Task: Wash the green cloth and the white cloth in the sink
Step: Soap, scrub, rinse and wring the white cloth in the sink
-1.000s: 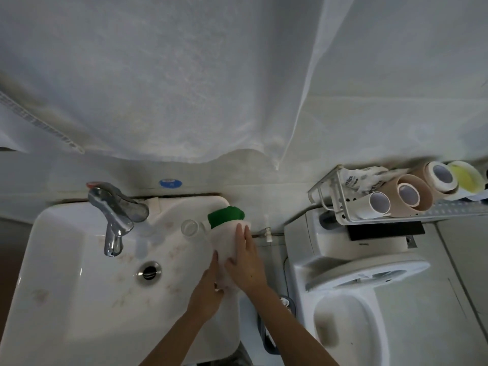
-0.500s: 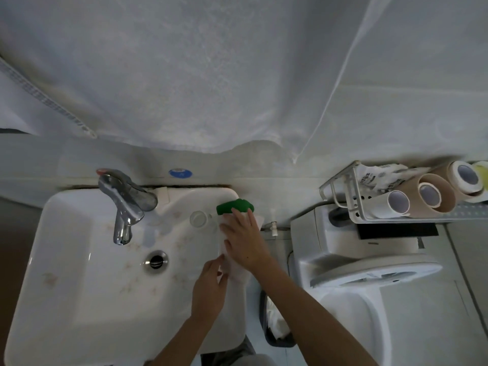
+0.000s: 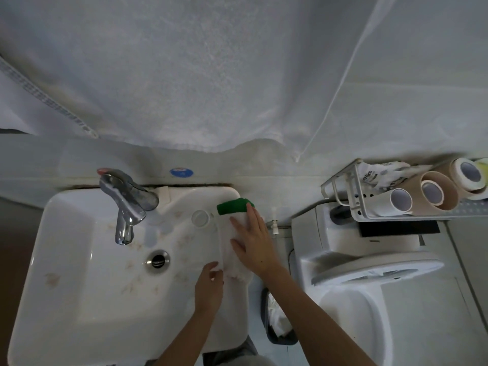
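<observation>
On the sink [image 3: 66, 260] rim at three o'clock lies the white cloth [image 3: 235, 262], the green cloth [image 3: 232, 206] behind it; the toilet [image 3: 369, 273] stands further toward three o'clock.

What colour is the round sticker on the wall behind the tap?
Blue; the sticker shows clearly in the head view.

White sink [image 3: 66, 260] carries most things. Chrome faucet [image 3: 126, 204] stands on its back rim at 10 o'clock, spout over the basin; drain [image 3: 158, 260] sits near basin centre. A small clear cup [image 3: 200, 218] stands on the rim at 1 o'clock. White cloth [image 3: 227, 249] lies along the right rim at 3 o'clock, green cloth [image 3: 232, 206] touching its far end at the back right corner. Wall shelf [image 3: 396, 213] at far right, well apart from the sink, holds rolls [image 3: 433, 190] lying on their sides and a crumpled printed bag [image 3: 380, 177].
</observation>
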